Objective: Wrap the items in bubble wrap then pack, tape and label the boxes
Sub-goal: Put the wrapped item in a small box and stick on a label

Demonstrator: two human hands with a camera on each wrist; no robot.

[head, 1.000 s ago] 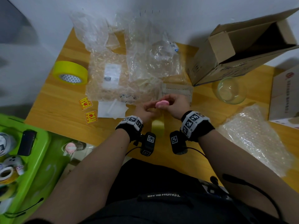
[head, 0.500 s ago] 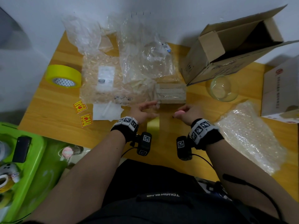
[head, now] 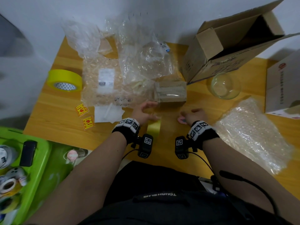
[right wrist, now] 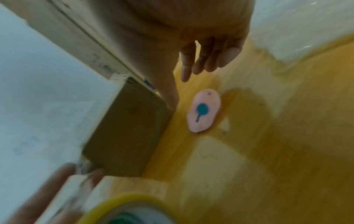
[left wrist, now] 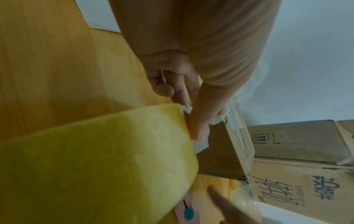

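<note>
The left hand [head: 143,112] pinches a strip of yellow tape [head: 153,129] by its edge. The right hand [head: 194,114] hangs slack with fingers parted; the pink oval cutter [right wrist: 204,110], held a second ago, now lies released on the glossy wooden table [head: 53,116]. Taping seems next, on the small ribbed cardboard box [head: 170,91], probably bubble-wrapped.

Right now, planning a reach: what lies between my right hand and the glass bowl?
Only bare table between right hand and glass bowl, in the head view.
</note>
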